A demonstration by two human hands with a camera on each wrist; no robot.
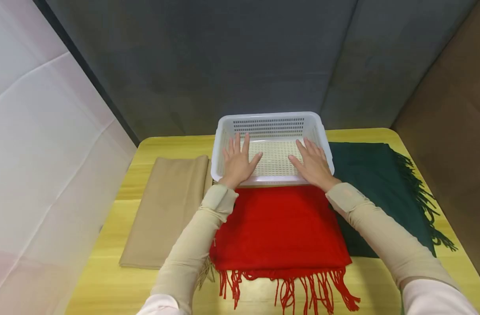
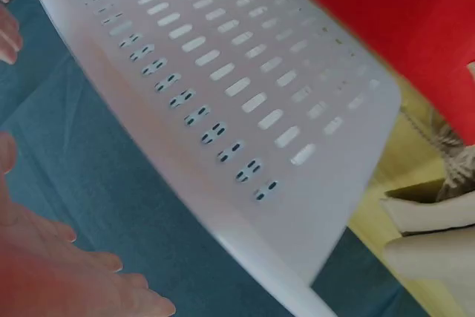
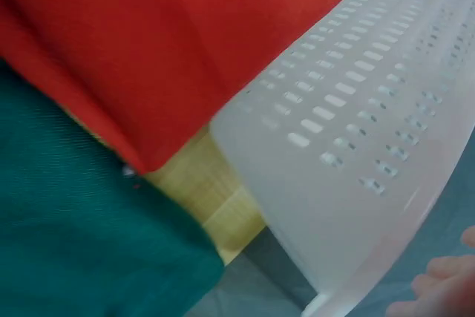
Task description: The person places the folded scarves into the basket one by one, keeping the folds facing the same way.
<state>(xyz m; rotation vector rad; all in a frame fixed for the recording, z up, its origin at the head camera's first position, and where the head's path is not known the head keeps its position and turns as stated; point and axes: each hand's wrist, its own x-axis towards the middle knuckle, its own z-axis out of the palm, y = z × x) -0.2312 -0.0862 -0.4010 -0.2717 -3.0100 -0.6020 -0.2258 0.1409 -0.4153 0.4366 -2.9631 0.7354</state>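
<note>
A white plastic basket [image 1: 275, 154] with slotted walls stands at the back of the table. Both hands are over it, fingers spread and straight, holding nothing. The left hand [image 1: 238, 164] is above its left part, the right hand [image 1: 314, 165] above its right part. In the left wrist view, the left hand's fingers [image 2: 67, 265] show beyond the basket rim; whether either hand touches the basket I cannot tell. A folded red scarf [image 1: 279, 227] with fringe lies in front of the basket, under and between the forearms.
To the left lies a folded beige scarf [image 1: 165, 210]. A dark green fringed scarf [image 1: 382, 192] lies on the right, partly behind the right forearm. Grey cloth [image 1: 224, 65] hangs behind the wooden table [image 1: 102, 271]; a white panel [image 1: 47, 144] and a brown panel [image 1: 453, 131] flank it.
</note>
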